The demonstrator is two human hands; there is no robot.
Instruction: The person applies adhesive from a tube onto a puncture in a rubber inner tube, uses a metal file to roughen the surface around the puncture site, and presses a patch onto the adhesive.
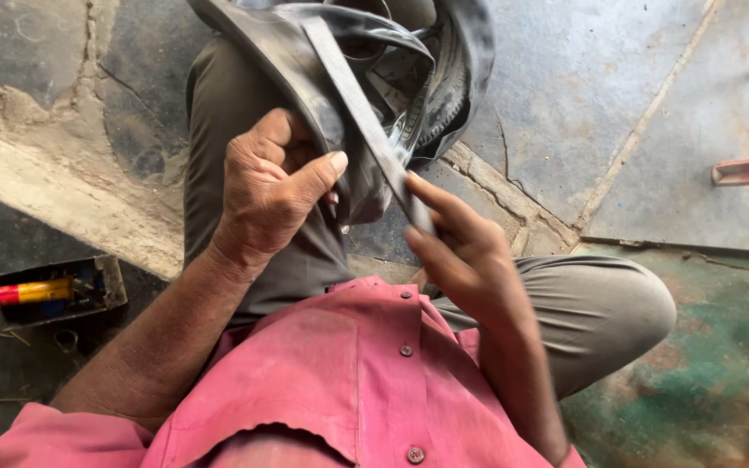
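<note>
The person is sitting on the stone floor (617,104) with a black rubber inner tube (305,61) draped over the lap, and both hands are working on it. The left hand (270,195) is clamping a fold of the tube, thumb pressed over the rubber and fingers curled beneath it, just left of a flat dark strip (366,117) of rubber. That strip is running on a slant from the top of the tube, away from the body, down toward the right hand (457,251), so its long axis is pointing almost straight at that hand. The right hand is pinching the strip's near end between thumb and extended fingers, closed on it, and is slightly blurred. Both hands are lying on the near side of the tube, the right one lower and closer to the pink shirt (348,373). Well to the left of the tube, a small dark box (101,299) is sitting on the floor, holding a red and yellow tube-shaped item (15,295).
</note>
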